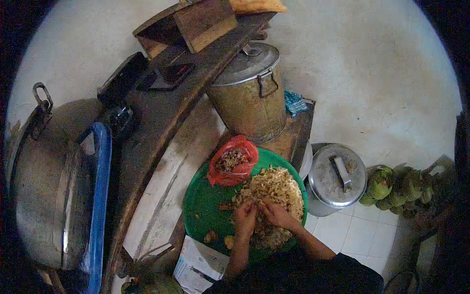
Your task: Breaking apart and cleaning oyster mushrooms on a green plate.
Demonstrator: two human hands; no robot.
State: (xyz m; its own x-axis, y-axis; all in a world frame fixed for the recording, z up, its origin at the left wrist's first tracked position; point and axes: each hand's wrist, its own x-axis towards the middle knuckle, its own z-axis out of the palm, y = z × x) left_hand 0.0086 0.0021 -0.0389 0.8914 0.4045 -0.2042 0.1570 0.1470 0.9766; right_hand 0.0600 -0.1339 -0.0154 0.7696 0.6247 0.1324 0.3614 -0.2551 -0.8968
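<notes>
1. Heap of pale shredded food (280, 183): on round green tray (199, 198), right-hand part; spreads beyond and to the right of left hand (246, 215) and right hand (276, 214).
2. Hands: close together over the heap's left part, fingers curled inward; cannot tell whether anything is pinched.
3. Heap, appearance: loose, stringy, cream to yellowish, greyer near the person.
4. Red plastic bag (231, 179): open, brown bits inside, beyond left hand.

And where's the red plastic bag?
Head view: the red bag sits upper left on the green tray, beside the pale heap, beyond the left hand.
</notes>
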